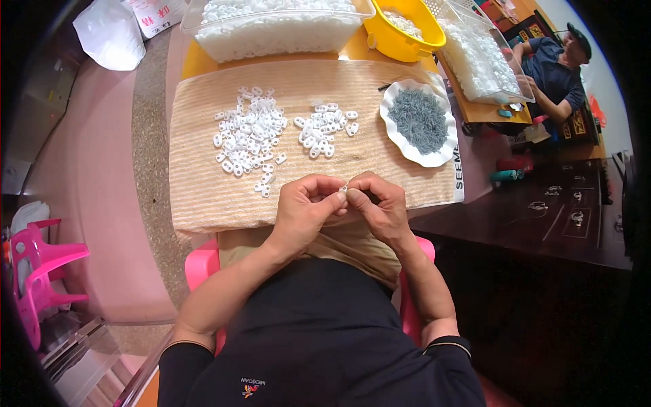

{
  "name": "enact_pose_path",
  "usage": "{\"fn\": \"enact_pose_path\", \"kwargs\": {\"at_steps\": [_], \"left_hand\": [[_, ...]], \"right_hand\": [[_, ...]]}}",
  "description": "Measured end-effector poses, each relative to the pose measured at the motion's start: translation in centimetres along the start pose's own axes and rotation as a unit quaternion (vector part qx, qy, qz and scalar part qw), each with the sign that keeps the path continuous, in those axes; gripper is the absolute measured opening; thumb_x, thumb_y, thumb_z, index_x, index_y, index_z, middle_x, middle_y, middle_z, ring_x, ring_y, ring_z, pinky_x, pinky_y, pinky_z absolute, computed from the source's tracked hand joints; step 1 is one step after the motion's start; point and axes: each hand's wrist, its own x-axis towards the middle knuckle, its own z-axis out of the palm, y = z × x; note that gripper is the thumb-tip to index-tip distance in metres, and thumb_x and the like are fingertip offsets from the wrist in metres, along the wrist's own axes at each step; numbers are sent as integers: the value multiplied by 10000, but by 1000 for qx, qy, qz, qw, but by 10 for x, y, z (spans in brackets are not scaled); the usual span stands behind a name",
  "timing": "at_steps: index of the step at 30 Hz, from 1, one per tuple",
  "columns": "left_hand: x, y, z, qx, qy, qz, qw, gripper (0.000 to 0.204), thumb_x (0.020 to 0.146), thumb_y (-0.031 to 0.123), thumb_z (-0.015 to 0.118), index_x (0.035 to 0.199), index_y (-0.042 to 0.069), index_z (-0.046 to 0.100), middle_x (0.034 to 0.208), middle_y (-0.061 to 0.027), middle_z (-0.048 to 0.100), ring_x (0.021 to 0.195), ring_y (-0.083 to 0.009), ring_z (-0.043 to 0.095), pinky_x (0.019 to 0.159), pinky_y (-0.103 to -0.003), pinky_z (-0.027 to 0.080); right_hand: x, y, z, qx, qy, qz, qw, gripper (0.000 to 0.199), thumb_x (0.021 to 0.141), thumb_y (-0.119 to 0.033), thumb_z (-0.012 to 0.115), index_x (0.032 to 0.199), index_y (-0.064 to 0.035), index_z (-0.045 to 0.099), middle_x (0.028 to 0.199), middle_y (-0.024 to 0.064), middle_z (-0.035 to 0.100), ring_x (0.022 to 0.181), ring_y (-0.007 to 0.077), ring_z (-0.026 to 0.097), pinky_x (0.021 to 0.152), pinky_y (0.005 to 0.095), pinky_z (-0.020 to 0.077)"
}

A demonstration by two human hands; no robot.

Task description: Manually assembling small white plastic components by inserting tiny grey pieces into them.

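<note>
1. On the far left stands a pink plastic stool (pixel 41 268). It has no part in the handwork.
2. A tan ribbed towel (pixel 203 183) lies over the bench (pixel 193 61). Its soft top looks good for stopping tiny parts from rolling off.
3. On the towel sits a big pile of white plastic clips (pixel 249 136), and just to the right a smaller pile of white clips (pixel 324 130). They look very light, hard and smooth, so they could slip easily.
4. The left hand (pixel 303 210) is closed in a pinch, with its thumb and first finger on one small white clip (pixel 344 189).
5. That clip is held over the near edge of the towel, between both hands. It is so small that only fingertips can take it, at its two ends.
6. The right hand (pixel 381 207) is also closed in a pinch, touching the same clip from the other side.
7. To the right is a white wavy dish (pixel 405 150) full of tiny grey pins (pixel 419 119). They look thin and stiff, and best picked one at a time.
8. Far right, another person (pixel 556 68) sits at another table.
</note>
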Motion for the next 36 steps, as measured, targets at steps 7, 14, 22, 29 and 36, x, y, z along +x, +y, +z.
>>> {"fn": "enact_pose_path", "kwargs": {"at_steps": [7, 14, 22, 29, 36], "left_hand": [[2, 1, 0, -30, -6, 0, 1000, 159, 889, 22, 627, 1031, -50, 623, 874, -61, 664, 739, -88, 626, 698, -222, 546], [2, 1, -1, -39, -12, -1, 999, 154, 895, 31, 620, 1032, -36, 608, 869, -73, 663, 752, -104, 631, 704, -237, 549], [3, -1, -3, -36, -6, 9, 999, 159, 889, 29, 629, 1034, -32, 607, 873, -74, 664, 758, -105, 634, 708, -242, 555], [1, -1, -3, -41, -1, 7, 999, 163, 884, 25, 636, 1032, -35, 606, 862, -77, 664, 754, -104, 634, 703, -241, 556], [1, 1, -4, -35, 16, 3, 999, 173, 880, 31, 642, 1028, -55, 618, 849, -67, 665, 737, -90, 628, 692, -219, 540]], "right_hand": [[2, -5, -4, 61, -6, 31, 998, 94, 913, -26, 600, 956, 45, 643, 888, 63, 634, 772, 102, 606, 685, 223, 498], [4, 12, -11, 108, -22, 26, 994, 144, 892, 29, 600, 1023, 84, 626, 976, 108, 625, 812, 134, 640, 694, 233, 549], [7, 0, -9, 100, -30, 32, 994, 114, 889, 23, 608, 986, 77, 633, 936, 90, 630, 775, 115, 630, 669, 224, 533], [11, -8, -7, 60, -37, 25, 997, 62, 886, 19, 613, 904, 68, 648, 864, 78, 635, 735, 106, 616, 640, 222, 515], [13, 3, -8, 26, -41, 2, 999, 67, 880, 11, 627, 908, 63, 659, 866, 83, 646, 732, 104, 615, 630, 222, 512]]}}
